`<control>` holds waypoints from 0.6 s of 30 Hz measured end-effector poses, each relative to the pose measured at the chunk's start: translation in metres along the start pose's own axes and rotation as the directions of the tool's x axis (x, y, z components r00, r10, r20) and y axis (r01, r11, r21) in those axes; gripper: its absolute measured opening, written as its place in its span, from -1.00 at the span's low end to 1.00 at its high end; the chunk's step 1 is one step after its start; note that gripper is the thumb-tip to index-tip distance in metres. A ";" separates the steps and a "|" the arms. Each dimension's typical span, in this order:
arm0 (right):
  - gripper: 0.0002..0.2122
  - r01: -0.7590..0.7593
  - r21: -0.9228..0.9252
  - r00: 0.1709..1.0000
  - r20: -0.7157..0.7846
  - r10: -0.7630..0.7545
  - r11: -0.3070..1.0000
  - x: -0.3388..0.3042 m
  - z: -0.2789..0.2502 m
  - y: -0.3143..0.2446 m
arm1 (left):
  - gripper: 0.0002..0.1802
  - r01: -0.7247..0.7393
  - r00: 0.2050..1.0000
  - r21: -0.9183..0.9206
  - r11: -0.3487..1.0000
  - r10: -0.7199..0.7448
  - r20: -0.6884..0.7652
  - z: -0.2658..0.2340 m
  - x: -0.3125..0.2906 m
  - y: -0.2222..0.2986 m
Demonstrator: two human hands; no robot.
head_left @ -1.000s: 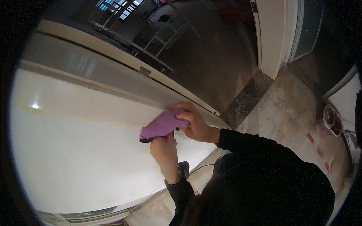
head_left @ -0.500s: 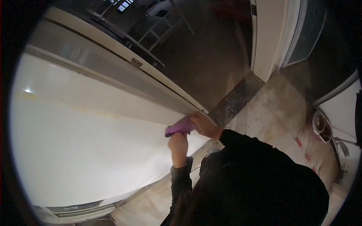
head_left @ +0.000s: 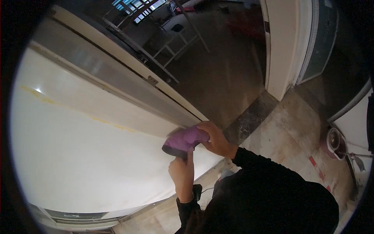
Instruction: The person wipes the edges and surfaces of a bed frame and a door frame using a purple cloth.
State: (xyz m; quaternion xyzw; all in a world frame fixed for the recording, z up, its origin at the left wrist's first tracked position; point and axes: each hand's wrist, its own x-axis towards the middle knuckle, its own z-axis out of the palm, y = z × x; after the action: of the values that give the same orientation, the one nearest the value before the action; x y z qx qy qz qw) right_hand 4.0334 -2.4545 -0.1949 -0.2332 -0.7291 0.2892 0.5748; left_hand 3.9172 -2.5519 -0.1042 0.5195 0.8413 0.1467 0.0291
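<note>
A purple, boot-shaped item [head_left: 183, 139] with a dark band along its lower left end is between my hands, in front of a white surface [head_left: 97, 163]. I cannot tell exactly what kind of thing it is. My right hand [head_left: 216, 141] grips its right end, with the fingers wrapped over the top. From below, my left hand [head_left: 181, 177] is curled, one finger pointing up against the item's lower side near the dark band. Part of the item's right end is hidden under the right fingers.
A pale door frame [head_left: 156, 84] runs along the white surface's far edge, beside a dark room with a metal frame [head_left: 169, 50]. A round bucket [head_left: 336, 143] stands on the tiled floor [head_left: 280, 136] at right. A yellow streak [head_left: 99, 119] crosses the white surface.
The purple item has turned to show more of its side and its dark band. My left hand has dropped slightly, with one finger now extended. The whole view has shifted a little.
</note>
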 end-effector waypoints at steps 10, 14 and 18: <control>-0.51 -0.120 -0.129 0.950 0.273 0.151 0.984 -0.031 0.030 0.018 | -0.37 0.143 0.952 -0.094 0.985 -0.112 0.284 0.032 -0.008 -0.043; -0.49 -0.107 -0.189 0.938 0.306 0.162 0.976 -0.041 0.032 0.018 | -0.47 0.109 0.981 -0.110 0.988 -0.089 0.170 0.039 -0.023 -0.067; -0.46 0.029 -0.154 0.989 0.145 -0.006 0.988 -0.017 0.026 0.005 | -0.79 -0.127 0.951 -0.204 0.971 0.061 -0.303 0.007 -0.024 -0.055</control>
State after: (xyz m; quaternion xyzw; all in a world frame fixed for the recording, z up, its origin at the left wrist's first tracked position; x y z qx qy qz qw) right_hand 4.0125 -2.4659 -0.2150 -0.2493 -0.7910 0.2425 0.5033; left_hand 3.8823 -2.5946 -0.1290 0.5249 0.7888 0.3166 -0.0460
